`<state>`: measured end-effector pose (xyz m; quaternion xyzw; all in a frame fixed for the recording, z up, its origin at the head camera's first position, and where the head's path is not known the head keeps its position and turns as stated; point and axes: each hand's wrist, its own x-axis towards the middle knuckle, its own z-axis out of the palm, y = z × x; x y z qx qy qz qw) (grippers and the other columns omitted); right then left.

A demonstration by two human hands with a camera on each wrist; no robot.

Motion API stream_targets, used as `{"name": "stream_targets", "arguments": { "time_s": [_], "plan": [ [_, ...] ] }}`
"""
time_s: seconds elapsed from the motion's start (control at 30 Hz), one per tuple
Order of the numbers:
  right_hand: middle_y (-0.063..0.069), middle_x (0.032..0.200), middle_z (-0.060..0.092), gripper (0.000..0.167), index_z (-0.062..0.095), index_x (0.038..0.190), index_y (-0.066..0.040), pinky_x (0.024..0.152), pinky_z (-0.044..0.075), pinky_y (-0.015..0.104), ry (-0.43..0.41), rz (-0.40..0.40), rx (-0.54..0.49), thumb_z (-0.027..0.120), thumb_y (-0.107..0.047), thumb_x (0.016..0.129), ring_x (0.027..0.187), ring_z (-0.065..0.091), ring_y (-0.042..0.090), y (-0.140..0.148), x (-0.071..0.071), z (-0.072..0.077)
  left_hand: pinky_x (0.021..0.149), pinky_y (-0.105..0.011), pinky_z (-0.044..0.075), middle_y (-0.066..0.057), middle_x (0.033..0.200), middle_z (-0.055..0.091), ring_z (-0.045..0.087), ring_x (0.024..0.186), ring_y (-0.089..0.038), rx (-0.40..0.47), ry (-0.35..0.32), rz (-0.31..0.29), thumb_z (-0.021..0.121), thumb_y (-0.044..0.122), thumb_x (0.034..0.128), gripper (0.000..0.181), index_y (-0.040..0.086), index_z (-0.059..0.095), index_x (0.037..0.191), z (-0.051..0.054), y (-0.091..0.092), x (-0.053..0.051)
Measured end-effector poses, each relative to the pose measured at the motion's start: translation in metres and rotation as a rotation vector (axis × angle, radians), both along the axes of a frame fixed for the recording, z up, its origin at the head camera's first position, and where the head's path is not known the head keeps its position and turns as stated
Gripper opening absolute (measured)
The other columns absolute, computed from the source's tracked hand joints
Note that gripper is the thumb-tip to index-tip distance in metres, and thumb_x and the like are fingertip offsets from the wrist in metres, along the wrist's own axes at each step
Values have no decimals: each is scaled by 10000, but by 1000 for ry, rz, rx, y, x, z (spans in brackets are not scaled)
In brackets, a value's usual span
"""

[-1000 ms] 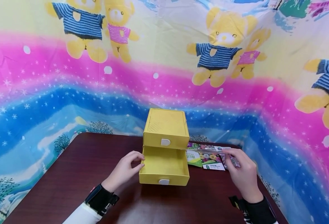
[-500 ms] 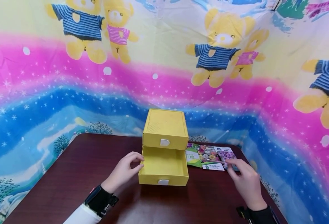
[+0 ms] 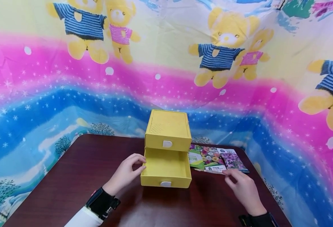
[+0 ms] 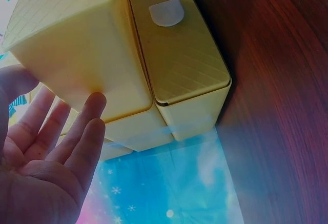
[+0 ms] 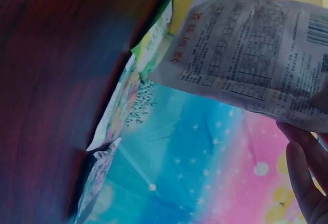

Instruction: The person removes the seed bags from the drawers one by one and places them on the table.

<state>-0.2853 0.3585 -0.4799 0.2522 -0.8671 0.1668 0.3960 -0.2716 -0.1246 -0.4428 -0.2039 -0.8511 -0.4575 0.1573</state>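
Observation:
A yellow two-tier drawer box stands mid-table, its lower drawer [image 3: 153, 181] pulled out with a bare floor and a pale tab handle. My left hand [image 3: 125, 171] touches that drawer's left side; in the left wrist view the fingertips [image 4: 96, 101] rest against the outer wall with fingers fairly straight. To the right, my right hand [image 3: 241, 186] pinches a seed packet [image 3: 210, 171] by its right end, seen nearly edge-on. In the right wrist view the packet [image 5: 246, 49] shows its printed back with small text and a barcode.
Several flower-printed packets lie right of the box: a green one [image 3: 195, 160], one with mixed blooms [image 3: 212, 155] and a purple one [image 3: 233, 160]. The upper drawer [image 3: 155, 142] is closed. A bear-patterned cloth [image 3: 166, 78] hangs behind the dark wooden table [image 3: 104, 151].
My right hand has come down and nearer with the packet, from above the flower packets to their front edge, uncovering the purple one. My left hand keeps its place at the drawer.

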Motion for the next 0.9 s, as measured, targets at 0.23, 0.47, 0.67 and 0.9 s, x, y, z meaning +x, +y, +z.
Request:
{"name": "stream_targets", "arguments": {
  "time_s": [0.23,0.47,0.67,0.9],
  "plan": [
    [-114,956,707,255,735,1040,-288,695,533,249,-85,-10,68,815,-138,849,831,666,58,-11,11,1,920,-306,571,-105,1198,655,678,1002,-136,37,5,-29,748,51,918,166,122,698,1059,-1,0,1],
    [-171,899,699,336,742,913,-290,674,569,266,-259,-56,123,880,-39,738,795,672,15,-36,31,16,916,-295,572,-81,1224,652,677,1014,-151,41,0,-27,739,42,924,149,80,703,1063,-2,0,3],
    [-186,912,693,263,744,920,-293,688,574,245,-429,-9,183,828,-66,818,815,660,-22,-39,32,11,917,-302,571,-130,1250,646,672,1022,-162,44,-24,-32,727,46,934,147,43,699,1078,-1,-1,5],
    [-194,917,672,212,746,956,-298,704,569,263,-636,92,284,776,-102,881,838,642,-14,-41,31,14,916,-300,572,-134,1250,649,672,1025,-167,43,-21,-34,723,42,936,138,36,701,1072,-2,-1,4]
  ]
}}
